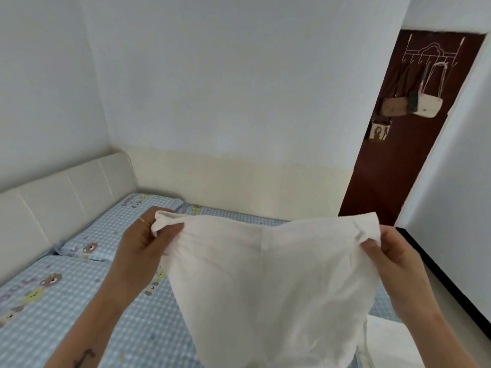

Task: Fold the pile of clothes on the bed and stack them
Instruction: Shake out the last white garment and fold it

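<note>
A white garment [268, 282] hangs spread out in the air above the bed [79, 309], waistband at the top with a small button at its middle. My left hand [144, 240], with a gold ring on one finger, pinches the garment's upper left corner. At the upper right corner my right hand [390, 251] pinches the fabric. The cloth hangs down past the bottom of the view and hides the bed behind it. More white cloth [385, 343] lies on the bed at the lower right.
The bed has a blue checked sheet with bear prints and two matching pillows [106, 235] against a cream padded headboard [61, 197]. White walls stand behind. A dark brown door [393, 168] at the right carries a hook rack with small bags [414, 102].
</note>
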